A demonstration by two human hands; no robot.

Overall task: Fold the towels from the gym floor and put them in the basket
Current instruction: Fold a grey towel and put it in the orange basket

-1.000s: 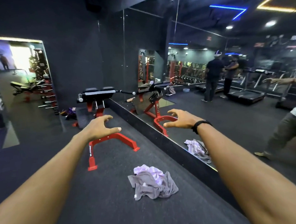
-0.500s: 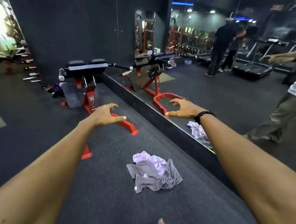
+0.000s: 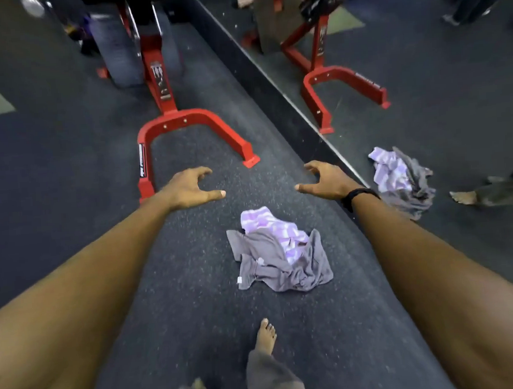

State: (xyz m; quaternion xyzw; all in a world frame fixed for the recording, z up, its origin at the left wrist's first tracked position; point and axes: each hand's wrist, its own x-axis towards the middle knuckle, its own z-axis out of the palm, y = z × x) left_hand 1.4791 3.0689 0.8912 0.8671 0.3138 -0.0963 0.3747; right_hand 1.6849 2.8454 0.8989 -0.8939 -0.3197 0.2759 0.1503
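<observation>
Both arms reach forward over the gym floor [image 3: 195, 288]. The left hand [image 3: 189, 189] hangs at about 11 o'clock from the towels [image 3: 278, 253], the right hand [image 3: 326, 181] at about 1 o'clock; both are above the floor and well apart from the cloth. On each hand the fingers [image 3: 201, 172] are loosely curled with the thumb stretched inward, pinching nothing. The right wrist wears a black band [image 3: 359, 195].

The towels lie crumpled in 1 heap at the centre of view: a grey one, with a lilac striped one showing at its 12 o'clock side. A bare foot [image 3: 265, 336] stands at 6 o'clock from the heap. A red machine base [image 3: 190, 120] sits at 11 o'clock, and the mirror [image 3: 422, 79] to the right repeats the heap. No basket is in view.

The step in hand looks like the reach to pick up. To do it well, lower both hands, take the grey towel by 2 corners or an edge instead of grabbing the bundle, and lift it free of the lilac one. Shake it flat before the first fold, keeping clear of the red base.
</observation>
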